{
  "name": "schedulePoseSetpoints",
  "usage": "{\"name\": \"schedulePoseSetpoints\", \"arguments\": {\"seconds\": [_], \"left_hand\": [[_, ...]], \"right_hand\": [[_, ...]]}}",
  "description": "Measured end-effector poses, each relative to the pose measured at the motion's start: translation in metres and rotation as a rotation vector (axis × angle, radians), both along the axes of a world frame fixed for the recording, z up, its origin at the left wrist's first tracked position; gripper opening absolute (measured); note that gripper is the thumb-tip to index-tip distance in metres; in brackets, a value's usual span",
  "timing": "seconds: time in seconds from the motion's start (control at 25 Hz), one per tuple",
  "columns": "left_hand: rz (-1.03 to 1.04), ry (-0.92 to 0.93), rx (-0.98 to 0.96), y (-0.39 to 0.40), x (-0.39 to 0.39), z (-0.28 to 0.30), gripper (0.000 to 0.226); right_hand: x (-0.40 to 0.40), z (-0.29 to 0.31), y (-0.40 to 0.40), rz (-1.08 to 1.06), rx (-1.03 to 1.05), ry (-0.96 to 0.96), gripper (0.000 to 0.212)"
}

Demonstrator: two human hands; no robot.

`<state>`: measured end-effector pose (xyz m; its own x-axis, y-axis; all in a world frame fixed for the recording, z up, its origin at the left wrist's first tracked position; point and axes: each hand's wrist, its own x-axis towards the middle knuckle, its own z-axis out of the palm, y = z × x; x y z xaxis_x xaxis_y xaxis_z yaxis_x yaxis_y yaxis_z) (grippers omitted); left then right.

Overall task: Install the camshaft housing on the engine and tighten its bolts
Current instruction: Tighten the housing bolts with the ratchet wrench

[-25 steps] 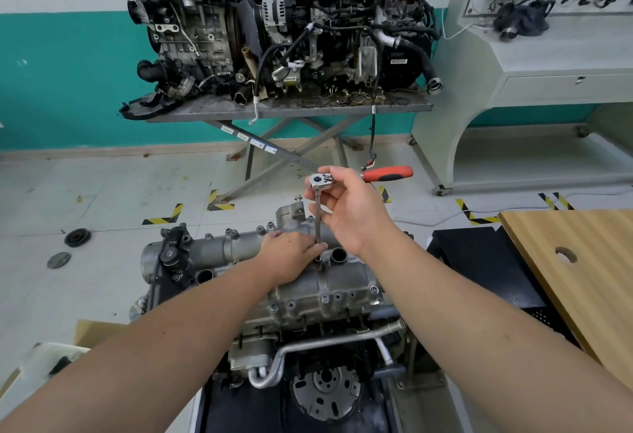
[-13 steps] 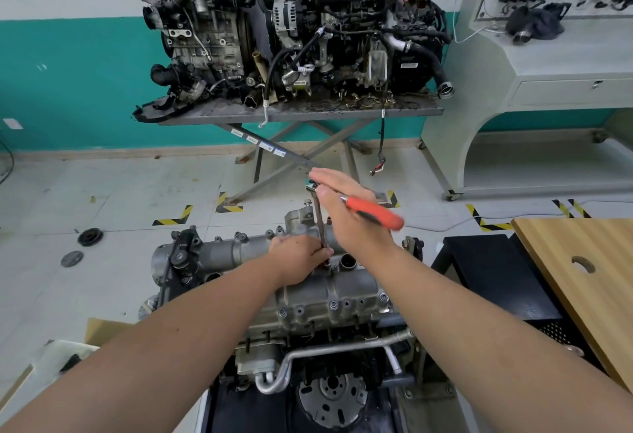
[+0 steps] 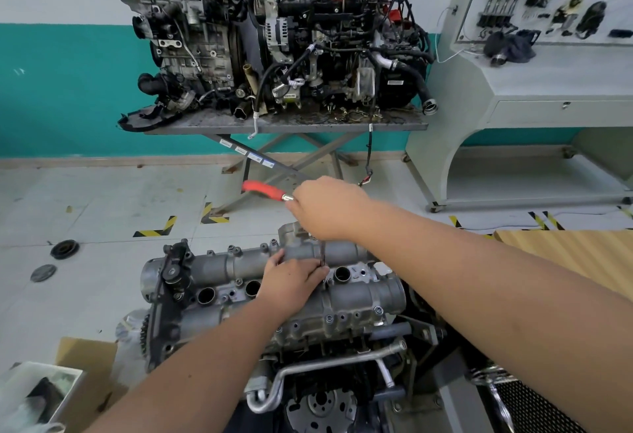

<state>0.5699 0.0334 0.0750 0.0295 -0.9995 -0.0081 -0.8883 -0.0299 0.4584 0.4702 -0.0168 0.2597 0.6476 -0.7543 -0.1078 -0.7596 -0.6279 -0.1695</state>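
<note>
**Ratchet on a housing bolt, both hands at the tool**

The grey cast-aluminium camshaft housing (image 3: 346,295) sits on top of the engine (image 3: 308,364), which stands low in the middle of the view. All places below are given from this housing.

The right hand (image 3: 329,208) is above the far edge of the housing. It is closed around the head end of the ratchet wrench with the red handle (image 3: 265,190); the red handle sticks out from the hand to the left and away from the person. From under this hand a thin dark metal extension bar (image 3: 322,254) goes straight down to the top of the housing, between the two long rounded parts of it.

The left hand (image 3: 291,283) rests on the middle of the housing. Its fingers (image 3: 317,270) are pressed together around the lower end of the extension bar, where the bar meets the housing. The bolt under the bar is hidden by the fingers.

Small bolts (image 3: 377,310) show along the near edge of the housing, and round open holes (image 3: 342,274) show on its top, one just right of the left hand.

Behind the housing, well apart, a second dark engine with a red strap (image 3: 308,38) stands on a grey metal table (image 3: 281,122). To the right of the housing there is a light wooden board (image 3: 582,254).
</note>
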Motion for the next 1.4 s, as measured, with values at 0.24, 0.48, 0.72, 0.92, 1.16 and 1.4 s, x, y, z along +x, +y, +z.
{"name": "schedulePoseSetpoints", "arguments": {"seconds": [0.24, 0.48, 0.72, 0.92, 1.16, 1.4], "left_hand": [[0.008, -0.013, -0.041, -0.002, 0.001, -0.009, 0.035], [0.019, -0.067, -0.044, -0.004, 0.002, -0.012, 0.034], [0.025, -0.179, -0.101, 0.001, 0.000, -0.007, 0.039], [0.022, -0.092, -0.077, 0.002, 0.000, -0.008, 0.048], [0.033, -0.098, -0.080, 0.001, 0.001, -0.011, 0.034], [0.004, -0.109, -0.037, -0.003, 0.000, -0.011, 0.040]], "right_hand": [[0.001, -0.035, 0.009, -0.692, 1.280, -1.679, 0.016], [-0.017, -0.084, 0.012, -0.061, -0.090, -1.110, 0.027], [-0.016, -0.049, 0.008, 0.262, -0.561, -0.201, 0.046], [0.003, -0.020, 0.015, 0.187, -0.407, 0.060, 0.033], [0.006, -0.005, 0.001, -0.275, 0.457, -0.473, 0.019], [-0.006, -0.037, 0.004, -0.688, 1.322, -1.681, 0.032]]}}
